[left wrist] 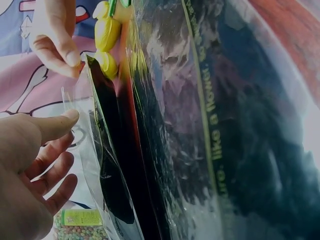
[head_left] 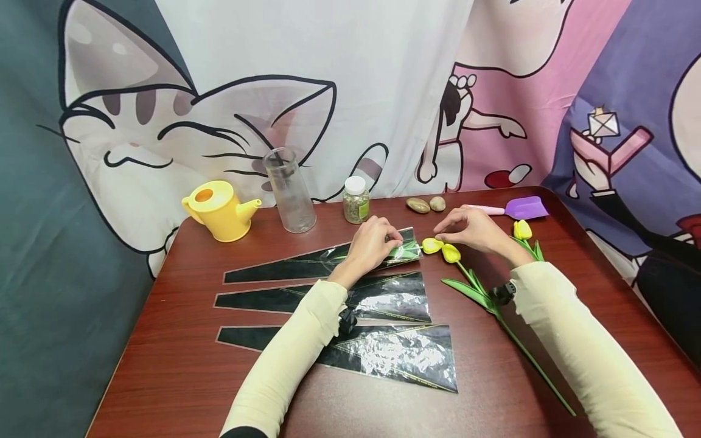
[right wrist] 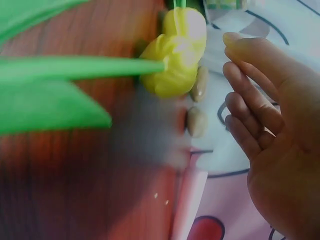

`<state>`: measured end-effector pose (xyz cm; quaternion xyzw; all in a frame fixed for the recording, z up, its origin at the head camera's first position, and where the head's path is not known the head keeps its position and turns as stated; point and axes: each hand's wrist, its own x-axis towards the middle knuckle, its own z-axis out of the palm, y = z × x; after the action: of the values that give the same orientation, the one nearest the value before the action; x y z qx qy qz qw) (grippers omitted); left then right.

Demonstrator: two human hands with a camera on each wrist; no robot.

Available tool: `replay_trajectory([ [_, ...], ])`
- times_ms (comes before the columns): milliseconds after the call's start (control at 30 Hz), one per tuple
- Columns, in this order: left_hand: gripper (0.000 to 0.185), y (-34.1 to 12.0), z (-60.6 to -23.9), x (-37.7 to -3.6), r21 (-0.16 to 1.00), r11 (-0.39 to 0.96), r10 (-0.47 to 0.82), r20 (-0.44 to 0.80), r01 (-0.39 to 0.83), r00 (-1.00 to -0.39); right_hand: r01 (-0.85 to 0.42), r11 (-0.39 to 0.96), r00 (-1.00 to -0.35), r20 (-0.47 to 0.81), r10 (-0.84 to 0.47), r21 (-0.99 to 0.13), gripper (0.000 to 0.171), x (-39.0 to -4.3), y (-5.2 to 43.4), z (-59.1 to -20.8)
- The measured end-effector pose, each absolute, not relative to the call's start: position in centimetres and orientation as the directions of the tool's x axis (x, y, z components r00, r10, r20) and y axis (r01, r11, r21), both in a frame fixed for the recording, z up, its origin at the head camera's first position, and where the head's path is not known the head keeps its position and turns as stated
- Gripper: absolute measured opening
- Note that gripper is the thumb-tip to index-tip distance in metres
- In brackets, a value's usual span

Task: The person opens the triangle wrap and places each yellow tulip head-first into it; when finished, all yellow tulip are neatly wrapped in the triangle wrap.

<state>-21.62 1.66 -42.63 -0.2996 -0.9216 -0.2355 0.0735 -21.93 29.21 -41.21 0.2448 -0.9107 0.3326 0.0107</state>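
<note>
My left hand pinches the upper edge of the farthest flower sleeve, clear and black film; the left wrist view shows its clear film at my thumb. Green leaves show inside the sleeve, and a yellow tulip head sticks out of its wide end. Beside that lies a second tulip, its long stem running toward the front right. Just above the flower heads, my right hand hovers with thumb and index fingertips close together. In the right wrist view its fingers are loosely bent, apart from the tulips.
Two more flat sleeves lie nearer me. Along the back stand a yellow watering can, a glass vase and a lidded jar. Two stones, a purple shovel and another tulip are at right.
</note>
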Motion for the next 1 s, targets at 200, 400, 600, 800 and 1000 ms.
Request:
replay_trajectory([
  [200,0.005,1.6,-42.6,-21.7,0.393,0.711,0.514,0.275,0.583,-0.813,-0.414,0.661,-0.894,0.145,-0.424,-0.626,0.026,-22.0,30.2,-41.8],
  [400,0.006,1.6,-42.5,-21.7,0.4,0.708,0.512,0.277,0.582,-0.813,-0.404,0.685,-0.893,0.1,-0.439,-0.606,0.028,-22.1,30.4,-42.1],
  [600,0.006,1.6,-42.5,-21.7,0.405,0.71,0.506,0.276,0.576,-0.817,-0.361,0.724,-0.901,0.022,-0.432,-0.588,0.023,-22.1,29.9,-42.2],
  [800,0.005,1.6,-42.6,-21.6,0.401,0.704,0.511,0.286,0.586,-0.81,-0.307,0.741,-0.909,-0.047,-0.415,-0.597,0.018,-22.0,29.5,-41.9],
  [1000,0.005,1.6,-42.6,-21.7,0.392,0.699,0.521,0.294,0.598,-0.801,-0.294,0.739,-0.912,-0.052,-0.406,-0.606,0.017,-21.9,29.6,-41.9],
])
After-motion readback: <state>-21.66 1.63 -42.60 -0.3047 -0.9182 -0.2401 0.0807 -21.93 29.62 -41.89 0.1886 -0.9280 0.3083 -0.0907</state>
